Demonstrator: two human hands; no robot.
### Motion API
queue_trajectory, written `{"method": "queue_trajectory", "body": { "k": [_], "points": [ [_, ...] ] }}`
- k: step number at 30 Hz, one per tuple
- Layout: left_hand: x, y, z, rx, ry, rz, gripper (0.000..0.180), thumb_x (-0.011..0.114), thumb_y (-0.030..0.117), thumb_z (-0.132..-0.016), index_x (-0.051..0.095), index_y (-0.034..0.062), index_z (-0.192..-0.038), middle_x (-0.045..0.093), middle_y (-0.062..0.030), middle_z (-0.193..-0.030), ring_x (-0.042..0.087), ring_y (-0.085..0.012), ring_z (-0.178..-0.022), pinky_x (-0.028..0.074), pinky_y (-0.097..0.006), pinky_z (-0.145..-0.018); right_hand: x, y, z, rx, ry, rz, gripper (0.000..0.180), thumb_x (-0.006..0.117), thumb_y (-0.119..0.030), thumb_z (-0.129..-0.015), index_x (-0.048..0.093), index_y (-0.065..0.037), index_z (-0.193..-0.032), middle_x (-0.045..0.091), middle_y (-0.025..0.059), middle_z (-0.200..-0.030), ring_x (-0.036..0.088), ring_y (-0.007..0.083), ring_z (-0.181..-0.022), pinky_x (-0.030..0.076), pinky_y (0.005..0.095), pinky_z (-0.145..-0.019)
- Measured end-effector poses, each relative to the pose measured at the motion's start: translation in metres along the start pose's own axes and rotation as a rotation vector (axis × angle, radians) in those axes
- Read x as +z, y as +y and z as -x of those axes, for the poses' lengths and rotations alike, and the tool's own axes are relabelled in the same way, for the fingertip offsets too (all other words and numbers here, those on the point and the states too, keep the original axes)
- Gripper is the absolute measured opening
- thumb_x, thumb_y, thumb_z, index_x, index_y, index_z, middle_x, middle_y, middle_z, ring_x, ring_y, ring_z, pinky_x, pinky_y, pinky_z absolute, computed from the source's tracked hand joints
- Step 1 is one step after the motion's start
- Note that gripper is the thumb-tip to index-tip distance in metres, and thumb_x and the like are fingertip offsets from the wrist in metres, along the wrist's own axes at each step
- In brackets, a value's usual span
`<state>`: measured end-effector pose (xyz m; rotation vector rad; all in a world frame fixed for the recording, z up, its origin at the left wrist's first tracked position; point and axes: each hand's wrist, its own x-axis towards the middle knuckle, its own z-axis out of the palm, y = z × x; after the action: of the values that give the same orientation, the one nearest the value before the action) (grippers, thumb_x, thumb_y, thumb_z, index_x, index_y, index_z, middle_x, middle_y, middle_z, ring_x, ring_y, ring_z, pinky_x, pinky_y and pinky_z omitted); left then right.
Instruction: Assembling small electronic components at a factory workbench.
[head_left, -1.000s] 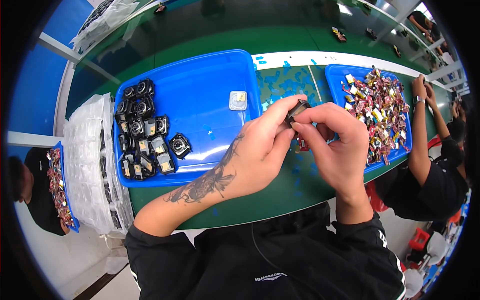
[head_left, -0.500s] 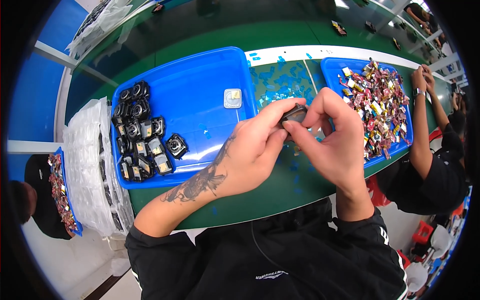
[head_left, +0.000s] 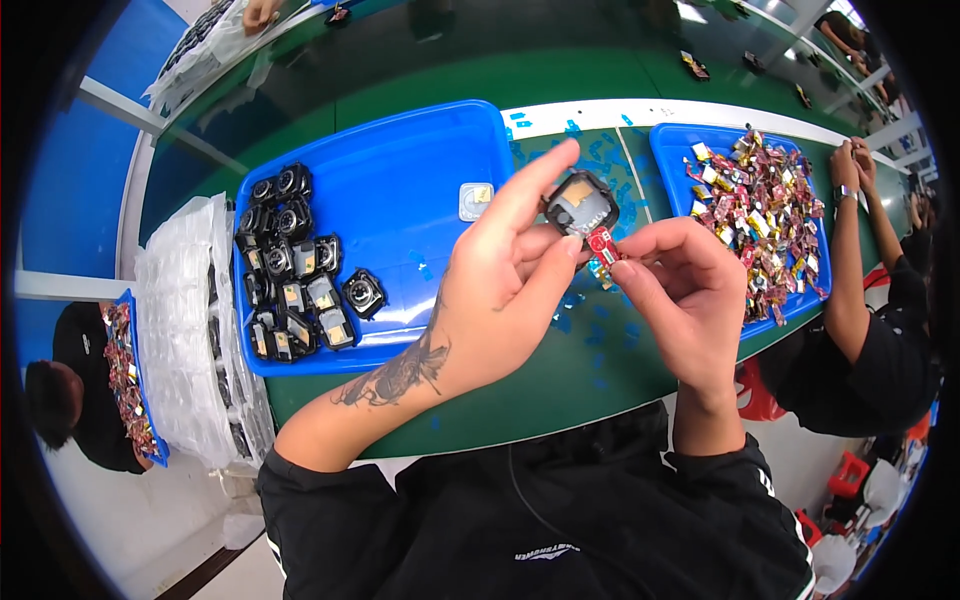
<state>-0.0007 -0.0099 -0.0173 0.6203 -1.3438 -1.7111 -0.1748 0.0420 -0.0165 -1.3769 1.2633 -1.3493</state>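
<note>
My left hand [head_left: 505,265] grips a black squarish watch case [head_left: 583,203], thumb at its lower edge and index finger stretched out past it. The case's grey inner side, with a tan patch, faces me. At the lower edge of the case, thumb and index finger of my right hand [head_left: 690,290] pinch a small red circuit board [head_left: 603,247]. The board touches or overlaps the case there; whether it is joined to it I cannot tell. Both hands are above the green table [head_left: 510,400], between two blue trays.
On the left, a blue tray [head_left: 420,130] holds several black watch cases [head_left: 290,220] and a small clear square piece [head_left: 475,202]. The right blue tray [head_left: 672,170] is heaped with red circuit boards [head_left: 760,220]. Blue film scraps [head_left: 620,180] litter the table. A co-worker's arm [head_left: 846,240] is at the right.
The watch case has turned so its inner side shows. The red circuit board has come into view in my right fingers, which have moved slightly down. My left index finger has straightened.
</note>
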Motion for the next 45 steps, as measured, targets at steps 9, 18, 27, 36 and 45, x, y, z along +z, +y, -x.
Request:
{"method": "queue_trajectory", "body": {
  "k": [9, 18, 27, 36, 45],
  "points": [
    [-0.007, 0.005, -0.002, 0.449, -0.021, -0.822, 0.026, 0.074, -0.006, -0.073, 0.073, 0.0052, -0.097, 0.068, -0.0105, -0.100, 0.068, -0.0227, -0.087, 0.056, -0.030, -0.071, -0.018, -0.004, -0.009, 0.142, -0.179, -0.282, 0.010, 0.068, 0.005, -0.084, 0.063, 0.002, -0.092, 0.064, 0.0056, -0.093, 0.062, 0.0082, -0.083, 0.050, 0.0206, -0.071],
    [-0.004, 0.011, 0.000, 0.122, -0.035, -0.638, 0.018, 0.071, -0.006, -0.078, 0.072, -0.0001, -0.096, 0.068, -0.0112, -0.096, 0.069, -0.0169, -0.083, 0.058, -0.025, -0.069, -0.023, 0.006, -0.014, 0.242, -0.214, -0.485, 0.010, 0.070, 0.000, -0.084, 0.061, 0.000, -0.089, 0.057, 0.0021, -0.093, 0.057, 0.0056, -0.082, 0.048, 0.0198, -0.071],
    [-0.004, 0.012, 0.001, -0.135, -0.090, -0.381, 0.024, 0.064, -0.010, -0.082, 0.068, -0.0070, -0.105, 0.064, -0.0130, -0.106, 0.067, -0.0162, -0.093, 0.059, -0.025, -0.078, 0.000, -0.005, 0.003, -0.030, -0.029, 0.058, 0.028, 0.072, 0.006, -0.081, 0.059, 0.001, -0.105, 0.063, 0.0040, -0.095, 0.061, 0.0072, -0.086, 0.050, 0.0205, -0.073],
    [-0.004, 0.008, 0.001, -0.043, -0.118, -0.263, 0.031, 0.059, -0.012, -0.085, 0.060, -0.0059, -0.116, 0.060, -0.0118, -0.113, 0.062, -0.0178, -0.107, 0.054, -0.028, -0.091, 0.003, 0.006, -0.001, -0.024, 0.072, -0.057, 0.032, 0.074, 0.005, -0.080, 0.058, 0.000, -0.107, 0.065, 0.0014, -0.086, 0.059, 0.0038, -0.075, 0.045, 0.0177, -0.067],
    [-0.003, 0.004, 0.002, -0.033, -0.045, -0.224, 0.027, 0.061, -0.011, -0.085, 0.043, 0.0038, -0.099, 0.059, -0.0078, -0.100, 0.064, -0.0127, -0.096, 0.054, -0.026, -0.080, 0.010, 0.006, -0.002, -0.069, 0.125, 0.007, 0.037, 0.075, 0.004, -0.078, 0.056, -0.001, -0.110, 0.062, -0.0005, -0.083, 0.054, 0.0019, -0.072, 0.043, 0.0166, -0.063]
  ]
}}
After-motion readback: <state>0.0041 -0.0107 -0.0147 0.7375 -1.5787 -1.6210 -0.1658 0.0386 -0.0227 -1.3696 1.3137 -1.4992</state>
